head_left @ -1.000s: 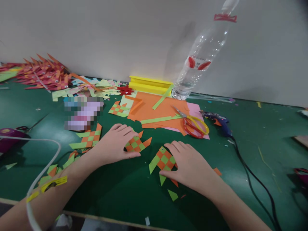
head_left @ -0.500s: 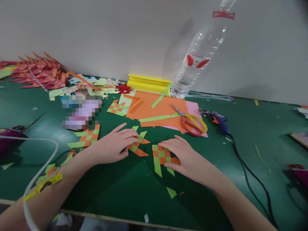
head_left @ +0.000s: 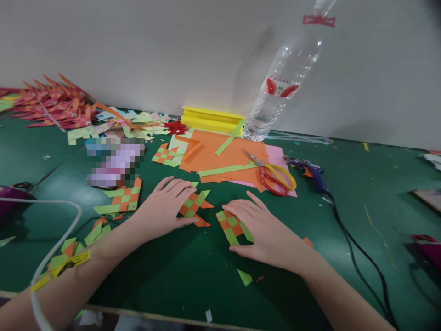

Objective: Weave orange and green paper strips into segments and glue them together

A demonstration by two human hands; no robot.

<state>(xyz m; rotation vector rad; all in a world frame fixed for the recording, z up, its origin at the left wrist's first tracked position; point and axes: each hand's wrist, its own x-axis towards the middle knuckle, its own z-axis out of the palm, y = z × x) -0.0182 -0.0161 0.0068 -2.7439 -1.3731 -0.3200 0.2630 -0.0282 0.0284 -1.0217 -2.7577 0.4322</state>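
Both hands are positioned over a green tabletop (head_left: 193,285), fingers and thumbs apart. The left hand (head_left: 165,202) arches over the left woven paper fish (head_left: 190,207), covering its inner part. The right hand (head_left: 263,230) curves around the right woven paper fish (head_left: 231,226), covering one side. The two fish lie near each other, not touching. A white cable (head_left: 36,303) crosses the left forearm, which partly conceals a group of paper pieces (head_left: 70,248). Beyond the hands, scissors (head_left: 264,166) rest on the stacked paper sheets (head_left: 220,149), beside a green strip (head_left: 227,170). A glue gun (head_left: 315,174) with a black cord (head_left: 334,208) lies right of the scissors. A plastic bottle (head_left: 280,87) stands behind the sheets, beside a yellow channel (head_left: 212,120)
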